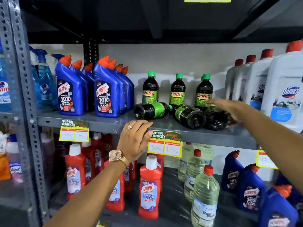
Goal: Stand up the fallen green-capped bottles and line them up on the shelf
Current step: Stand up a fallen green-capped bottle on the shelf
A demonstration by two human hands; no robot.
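Observation:
Three dark green-capped bottles lie on their sides on the grey shelf (98,122): one on the left (151,110), one in the middle (188,115) and one on the right (215,119). Behind them stand upright bottles of the same kind, at left (150,89), centre (177,91) and right (204,91). My right hand (229,110) reaches in over the rightmost fallen bottle, fingers spread and touching it from the right. My left hand (135,138) rests on the shelf's front edge with fingers together, holding nothing.
Blue Harpic bottles (106,90) stand to the left of the green-capped ones, white Domex bottles (285,89) to the right. A yellow price tag (164,144) hangs under the shelf edge. The lower shelf holds red Harpic bottles (150,187) and clear bottles (205,199).

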